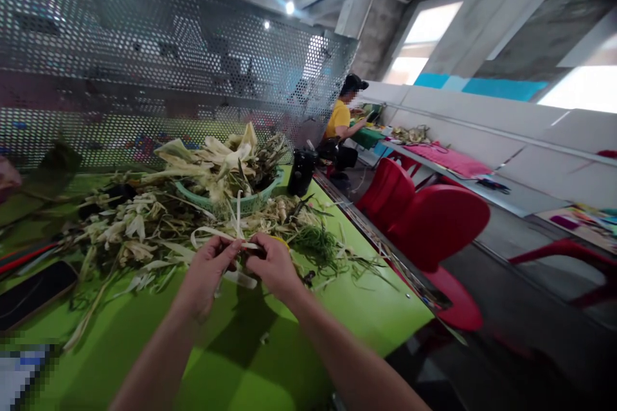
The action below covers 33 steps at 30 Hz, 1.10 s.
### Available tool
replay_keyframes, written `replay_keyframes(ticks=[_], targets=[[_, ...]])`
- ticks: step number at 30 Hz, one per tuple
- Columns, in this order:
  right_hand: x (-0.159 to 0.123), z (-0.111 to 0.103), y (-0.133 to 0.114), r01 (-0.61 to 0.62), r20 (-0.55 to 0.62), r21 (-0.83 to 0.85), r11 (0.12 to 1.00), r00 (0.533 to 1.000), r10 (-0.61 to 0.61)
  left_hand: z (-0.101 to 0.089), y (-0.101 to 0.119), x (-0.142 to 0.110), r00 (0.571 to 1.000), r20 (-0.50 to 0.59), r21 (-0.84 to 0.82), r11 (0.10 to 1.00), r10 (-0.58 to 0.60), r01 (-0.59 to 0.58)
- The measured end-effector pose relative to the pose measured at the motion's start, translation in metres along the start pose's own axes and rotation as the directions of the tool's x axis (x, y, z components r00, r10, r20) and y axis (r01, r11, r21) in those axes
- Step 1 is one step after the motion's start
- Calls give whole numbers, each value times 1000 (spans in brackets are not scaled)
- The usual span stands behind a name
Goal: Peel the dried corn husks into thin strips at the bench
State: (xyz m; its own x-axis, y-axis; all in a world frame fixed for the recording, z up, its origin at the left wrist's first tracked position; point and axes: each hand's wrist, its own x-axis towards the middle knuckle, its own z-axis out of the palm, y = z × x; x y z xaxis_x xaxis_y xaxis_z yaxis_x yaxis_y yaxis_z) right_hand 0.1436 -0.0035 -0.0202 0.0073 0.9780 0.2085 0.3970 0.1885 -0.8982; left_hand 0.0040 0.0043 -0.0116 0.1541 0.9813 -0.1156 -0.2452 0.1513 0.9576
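Note:
Between my two hands, above the green table [231,359], are pale strips of dried husk [238,215]. One strip curls in a loop to the left and another stands upright. My left hand [212,270] pinches the strips with thumb and fingers. Close beside it, my right hand [272,263] pinches the same strips from the other side; its fingertips are partly hidden. Behind my hands lies a heap of dried husks and stalks [139,221]. A light green basket [258,201] full of husks stands at the back of the heap.
A dark cup-like container [302,172] stands near the table's right edge. A phone [36,294] lies at the left. Green shreds [315,241] lie right of my hands. Red chairs [436,221] stand to the right. A person in yellow [339,117] sits beyond. A perforated metal screen [159,70] rises behind.

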Motion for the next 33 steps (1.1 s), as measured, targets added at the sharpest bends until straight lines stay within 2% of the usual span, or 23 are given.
replay_keyframes(ticks=[4, 8, 11, 15, 19, 25, 30, 33], targets=[[0, -2, -2, 27, 43, -39, 999, 999, -25, -2, -1, 1, 999, 22, -84, 996, -30, 32], [2, -6, -8, 5, 136, 103, 995, 991, -19, -4, 2, 1, 1000, 5, -34, 999, 21, -21], [5, -8, -11, 19, 121, 172, 985, 992, -40, -5, 6, 2, 999, 5, 34, 999, 32, -32], [7, -11, -10, 22, 77, 144, 989, 996, -34, -6, 8, 3, 998, 64, 40, 999, 9, -11], [8, -12, -9, 6, 31, 156, 988, 999, -11, -5, 10, 2, 997, 71, 48, 999, -12, 9], [8, -12, -8, 19, 69, 152, 988, 997, -30, -4, 14, 0, 998, 67, 127, 992, -3, -6], [7, -13, -9, 31, 51, 131, 991, 998, -38, -7, 6, 7, 990, 116, 127, 988, 76, -91], [6, -13, -10, 25, 63, 152, 988, 997, -35, -9, 5, 7, 990, 122, 117, 990, 70, -84]])
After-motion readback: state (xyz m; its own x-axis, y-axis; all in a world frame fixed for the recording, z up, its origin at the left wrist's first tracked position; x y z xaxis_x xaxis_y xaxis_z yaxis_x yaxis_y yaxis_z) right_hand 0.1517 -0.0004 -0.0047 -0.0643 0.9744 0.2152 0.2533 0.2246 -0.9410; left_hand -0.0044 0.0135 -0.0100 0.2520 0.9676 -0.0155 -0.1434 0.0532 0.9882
